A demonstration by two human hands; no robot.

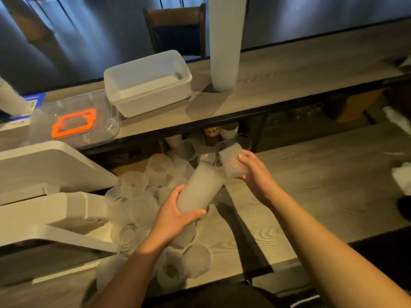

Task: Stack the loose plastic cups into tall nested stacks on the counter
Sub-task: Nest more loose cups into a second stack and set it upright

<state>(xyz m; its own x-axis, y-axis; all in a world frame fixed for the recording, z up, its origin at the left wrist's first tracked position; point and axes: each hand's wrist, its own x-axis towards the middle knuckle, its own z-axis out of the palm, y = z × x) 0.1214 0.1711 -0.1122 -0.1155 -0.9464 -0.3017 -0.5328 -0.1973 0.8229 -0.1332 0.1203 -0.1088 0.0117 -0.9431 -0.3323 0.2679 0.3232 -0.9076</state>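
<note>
- A short nested stack (200, 187), tilted toward 1 o'clock, is gripped by the left hand (175, 215), fingers curled round its base.
- A ribbed cup (232, 162) is pinched by the right hand (255, 172), just at 1 o'clock of the stack's mouth.
- Loose cups (138, 196) are heaped at 9 o'clock on the counter (311, 185).
- A tall stack (225, 43) is seen upright at 12 o'clock.

Dim warm light, hard shadows on counter (311, 174), soft blur, wide-angle bending at edges.
</note>
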